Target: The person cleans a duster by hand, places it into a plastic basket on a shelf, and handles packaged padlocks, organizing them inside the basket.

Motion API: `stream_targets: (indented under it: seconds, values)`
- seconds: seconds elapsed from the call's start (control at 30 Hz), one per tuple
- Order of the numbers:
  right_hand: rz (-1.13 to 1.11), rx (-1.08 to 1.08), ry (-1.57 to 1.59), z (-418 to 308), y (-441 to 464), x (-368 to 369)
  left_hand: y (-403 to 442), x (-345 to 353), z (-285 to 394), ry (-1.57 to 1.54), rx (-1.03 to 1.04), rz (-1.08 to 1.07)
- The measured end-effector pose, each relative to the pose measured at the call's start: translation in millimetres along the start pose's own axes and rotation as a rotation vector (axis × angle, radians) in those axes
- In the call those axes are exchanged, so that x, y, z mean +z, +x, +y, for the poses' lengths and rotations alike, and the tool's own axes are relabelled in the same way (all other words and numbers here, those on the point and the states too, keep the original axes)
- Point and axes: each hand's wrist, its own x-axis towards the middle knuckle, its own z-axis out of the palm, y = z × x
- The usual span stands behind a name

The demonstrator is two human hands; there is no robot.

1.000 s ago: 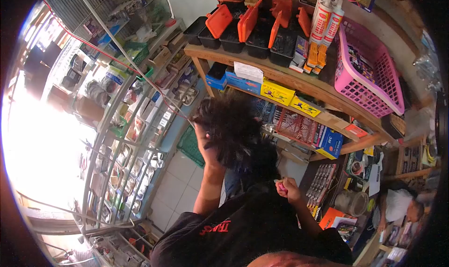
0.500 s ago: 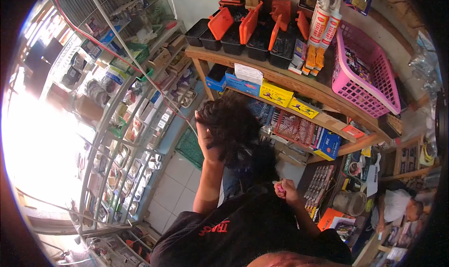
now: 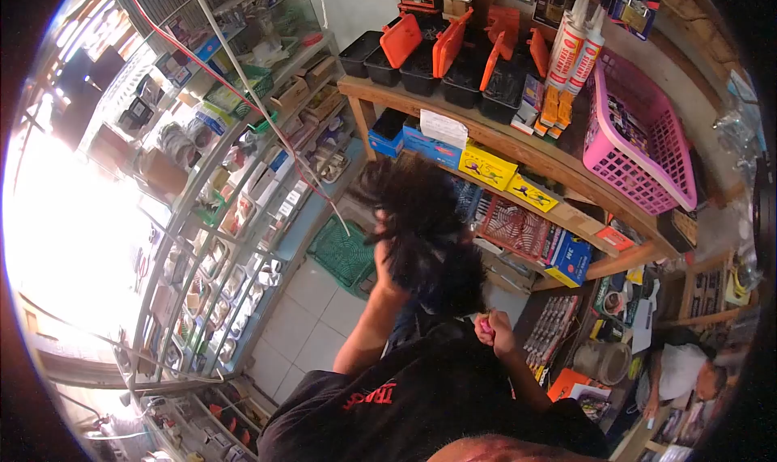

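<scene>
While the left hand [image 3: 388, 264] grasps hair [image 3: 433, 247], the right hand [image 3: 498, 332] clenches something pink [image 3: 486, 327] nearby.

Over the white tiled floor [image 3: 285, 336] I have open room, between the curved metal-framed shelving [image 3: 174, 256] and my bushy black hair [image 3: 433, 235]. A thin pale rod [image 3: 235, 61] slants across farther up; the brown wooden counter [image 3: 388, 99] bars ahead-right.

The wooden shelf [image 3: 421, 104] carries black bins [image 3: 418, 75], a pink basket [image 3: 635, 173] and, seemingly, sealant tubes [image 3: 584, 61].
</scene>
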Motion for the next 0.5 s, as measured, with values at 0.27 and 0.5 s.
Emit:
stream_targets:
  seconds: [0.27,0.5]
  values:
    - [0.051,-0.103,0.011,-22.4,-6.3,9.0,-1.2,-56.8,-61.9,-0.326,-0.438,-0.495]
    - [0.081,-0.257,-0.010,-37.3,-8.1,4.6,-9.0,-43.6,-92.3,-0.001,-0.343,-0.414]
